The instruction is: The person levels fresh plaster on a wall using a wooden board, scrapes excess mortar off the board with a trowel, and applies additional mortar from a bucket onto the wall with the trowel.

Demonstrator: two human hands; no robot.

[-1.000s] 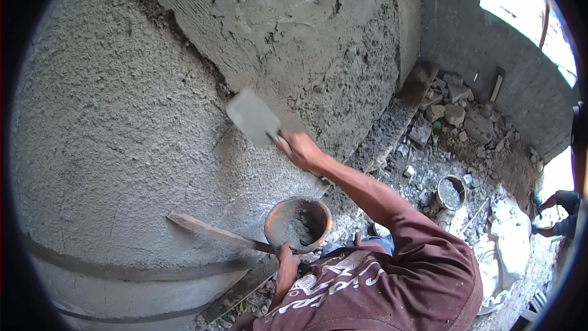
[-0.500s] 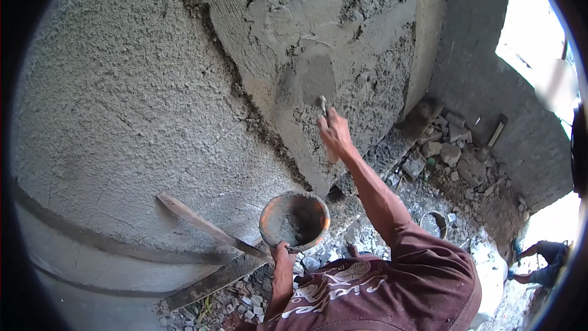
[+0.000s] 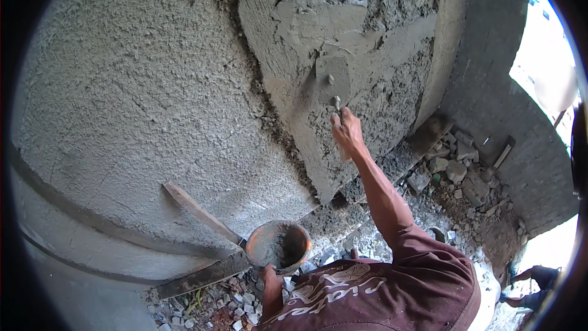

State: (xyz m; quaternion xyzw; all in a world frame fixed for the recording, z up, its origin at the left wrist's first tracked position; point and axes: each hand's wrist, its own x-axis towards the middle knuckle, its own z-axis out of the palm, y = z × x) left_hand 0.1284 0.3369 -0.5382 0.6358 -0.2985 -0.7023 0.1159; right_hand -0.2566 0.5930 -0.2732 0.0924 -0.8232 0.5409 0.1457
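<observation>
My right hand (image 3: 348, 132) is closed around the handle of a trowel (image 3: 332, 75), its flat, mortar-coated blade against the wall. Wet grey mortar (image 3: 312, 21) covers the patch above the blade, smooth in places and ragged in others. Low in front of my chest, my left hand (image 3: 271, 274) grips the near rim of a round orange bucket (image 3: 257, 236). Grey mortar smears its inside, with some lying in it; the far inner side is in shadow.
A wooden board (image 3: 199, 213) leans by the bucket. Rough plaster (image 3: 141, 86) covers the wall on the left. Rubble (image 3: 456, 171) lies at the wall's foot on the right, beside a grey side wall (image 3: 490, 86). Another person's legs (image 3: 533, 288) show at lower right.
The whole view has shifted, with the wall sliding right. The bucket now sits farther left and lower. The trowel blade stays on the wall, seen slightly more to the right.
</observation>
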